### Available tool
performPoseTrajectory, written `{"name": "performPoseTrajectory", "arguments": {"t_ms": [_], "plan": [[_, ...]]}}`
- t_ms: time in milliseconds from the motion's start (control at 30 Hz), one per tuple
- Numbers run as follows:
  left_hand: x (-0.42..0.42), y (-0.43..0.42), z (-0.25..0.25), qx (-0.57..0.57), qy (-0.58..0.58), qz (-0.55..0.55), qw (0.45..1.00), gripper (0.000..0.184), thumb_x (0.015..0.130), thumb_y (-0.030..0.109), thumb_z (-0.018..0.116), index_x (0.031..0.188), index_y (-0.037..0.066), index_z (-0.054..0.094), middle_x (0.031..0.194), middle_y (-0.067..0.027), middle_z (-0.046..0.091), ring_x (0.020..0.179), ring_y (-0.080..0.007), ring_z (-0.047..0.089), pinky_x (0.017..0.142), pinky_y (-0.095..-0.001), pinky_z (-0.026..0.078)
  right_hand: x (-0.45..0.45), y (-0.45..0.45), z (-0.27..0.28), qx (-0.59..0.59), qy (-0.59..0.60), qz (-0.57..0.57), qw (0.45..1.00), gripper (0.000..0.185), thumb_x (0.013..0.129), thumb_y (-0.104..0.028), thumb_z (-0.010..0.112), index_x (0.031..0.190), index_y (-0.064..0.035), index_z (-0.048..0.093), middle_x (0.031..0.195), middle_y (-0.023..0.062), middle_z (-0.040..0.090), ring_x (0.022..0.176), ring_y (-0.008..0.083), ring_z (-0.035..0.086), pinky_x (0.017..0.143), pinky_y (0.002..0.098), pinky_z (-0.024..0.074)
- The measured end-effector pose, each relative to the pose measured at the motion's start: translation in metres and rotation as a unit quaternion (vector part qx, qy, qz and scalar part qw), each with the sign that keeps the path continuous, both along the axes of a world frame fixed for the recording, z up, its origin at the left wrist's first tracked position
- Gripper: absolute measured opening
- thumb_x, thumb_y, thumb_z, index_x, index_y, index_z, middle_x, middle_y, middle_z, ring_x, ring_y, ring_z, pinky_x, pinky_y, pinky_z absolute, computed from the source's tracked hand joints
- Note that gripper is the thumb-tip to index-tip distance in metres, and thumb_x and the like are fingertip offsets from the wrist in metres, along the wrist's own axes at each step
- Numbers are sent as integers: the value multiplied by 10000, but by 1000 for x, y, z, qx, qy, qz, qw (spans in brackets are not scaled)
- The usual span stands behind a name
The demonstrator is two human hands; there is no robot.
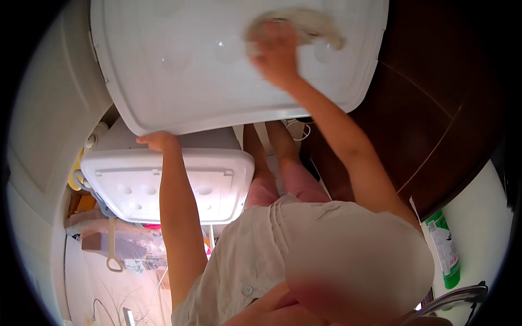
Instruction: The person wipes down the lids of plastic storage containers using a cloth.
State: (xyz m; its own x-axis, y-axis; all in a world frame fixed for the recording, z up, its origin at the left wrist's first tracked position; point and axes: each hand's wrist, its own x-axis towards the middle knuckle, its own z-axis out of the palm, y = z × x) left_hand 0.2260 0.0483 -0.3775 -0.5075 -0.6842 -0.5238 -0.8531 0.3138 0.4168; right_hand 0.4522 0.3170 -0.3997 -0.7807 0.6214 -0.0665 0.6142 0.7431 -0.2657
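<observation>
A large white plastic lid (179, 92) with round bumps fills the top of the view, tilted at its near edge. My left hand (161, 142) is at that edge, closed on the rim with its fingers partly hidden. My right hand (276, 51) presses a beige cloth (312, 27) onto the lid's surface, closed over it and smeared by motion. Below my left hand stands a white storage box with its own lid (168, 182).
A dark brown wooden surface (418, 125) lies to the right, with a green bottle (445, 250) farther down. At the left is a pale curved panel (49, 163). Bagged items (117, 239) and a beige handle (112, 244) are on the lower left.
</observation>
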Motion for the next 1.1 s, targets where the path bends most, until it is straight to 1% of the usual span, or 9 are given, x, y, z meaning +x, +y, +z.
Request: {"name": "performPoseTrajectory", "arguments": {"t_ms": [133,267,333,400,533,667,800,933,1100], "plan": [[-1,-13,-9,-12,11,-11,1000,936,980,709,197,1405,-76,475,1412,-213,533,1226,-408,538,1041,-430,446,-140,-28,2,-30,98,99,990,536,919,-521,590,1421,-344,533,1546,79,386,1461,400,240,1152,623,228],[0,-10,-9,-18,14,-30,999,932,981,704,191,1415,-74,466,1425,-219,520,1245,-407,528,1058,-427,437,-177,13,-28,-47,169,172,969,523,957,-501,547,1439,-298,526,1552,97,382,1472,355,241,1168,547,244],[-1,-12,-8,-37,10,-32,999,926,983,698,189,1417,-73,464,1428,-222,516,1251,-408,524,1062,-426,434,-157,48,-39,33,53,172,983,583,978,-541,483,1507,-303,427,1601,49,324,1483,372,226,1196,482,236],[-1,-11,-8,-14,9,-27,1000,915,988,687,185,1422,-70,459,1434,-221,511,1254,-408,522,1062,-420,434,-102,96,13,-32,81,44,995,583,960,-370,551,1489,-146,450,1525,203,403,1436,421,298,1183,576,191],[-1,-8,-3,0,26,-19,999,906,992,680,190,1426,-70,453,1439,-209,509,1249,-402,522,1059,-415,434,51,161,-20,93,-118,-68,986,538,997,-469,483,1474,-219,491,1579,125,351,1474,352,251,1172,499,256],[0,-11,-8,40,39,-16,998,913,989,691,206,1429,-72,446,1445,-199,505,1246,-390,522,1060,-406,431,109,151,-19,157,-50,-156,974,562,1008,-438,438,1502,-172,440,1587,151,344,1444,434,285,1160,550,243],[0,-10,-6,32,29,0,999,920,986,701,215,1430,-70,447,1445,-201,506,1254,-390,518,1065,-404,428,21,118,-25,119,-6,-133,984,555,991,-416,474,1494,-182,455,1606,182,305,1418,466,310,1149,625,190],[0,-12,-8,5,25,-20,999,937,983,706,218,1429,-89,438,1449,-220,498,1262,-402,511,1075,-412,423,-134,55,-12,55,100,24,993,486,929,-417,581,1395,-280,578,1547,84,422,1414,453,310,1120,657,228],[1,-8,-2,8,11,-22,1000,962,980,708,226,1426,-122,417,1467,-250,469,1288,-415,493,1086,-418,416,-223,38,-15,63,86,148,983,477,993,-512,455,1459,-412,459,1612,-35,318,1486,292,253,1199,585,143]]}}
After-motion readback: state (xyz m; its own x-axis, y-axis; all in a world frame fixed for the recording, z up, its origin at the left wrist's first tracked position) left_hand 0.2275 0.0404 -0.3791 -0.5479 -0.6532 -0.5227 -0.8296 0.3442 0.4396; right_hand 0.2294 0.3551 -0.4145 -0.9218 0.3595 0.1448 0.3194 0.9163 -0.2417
